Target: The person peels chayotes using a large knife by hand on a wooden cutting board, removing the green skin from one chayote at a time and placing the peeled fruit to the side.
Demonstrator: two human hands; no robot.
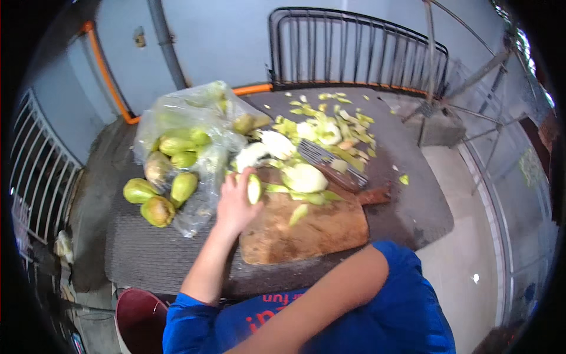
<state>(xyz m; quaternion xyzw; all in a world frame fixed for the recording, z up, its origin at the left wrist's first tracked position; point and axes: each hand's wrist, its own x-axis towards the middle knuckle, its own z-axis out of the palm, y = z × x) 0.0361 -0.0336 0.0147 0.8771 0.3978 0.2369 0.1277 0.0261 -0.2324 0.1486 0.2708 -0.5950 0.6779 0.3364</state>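
Note:
My left hand (236, 199) is at the left edge of a wooden cutting board (305, 230), its fingers around a pale green fruit (254, 189), partly hidden by the hand. My right hand is out of view; its forearm crosses low in front of my body. On the board's far part rests a peeled fruit (305, 178) among strips of green peel (299, 214). Behind it are more peeled whitish fruits (277, 144). A metal kitchen tool with a slotted end (313, 151) lies at the board's far right, near the board's handle (375, 196).
A clear plastic bag (190, 106) holds several green fruits (177, 145); others (140, 191) lie beside it. Peelings (353, 128) cover the far part of the dark table (411, 186). A black metal rack (358, 48) leans on the wall. A red bin (139, 318) stands below left.

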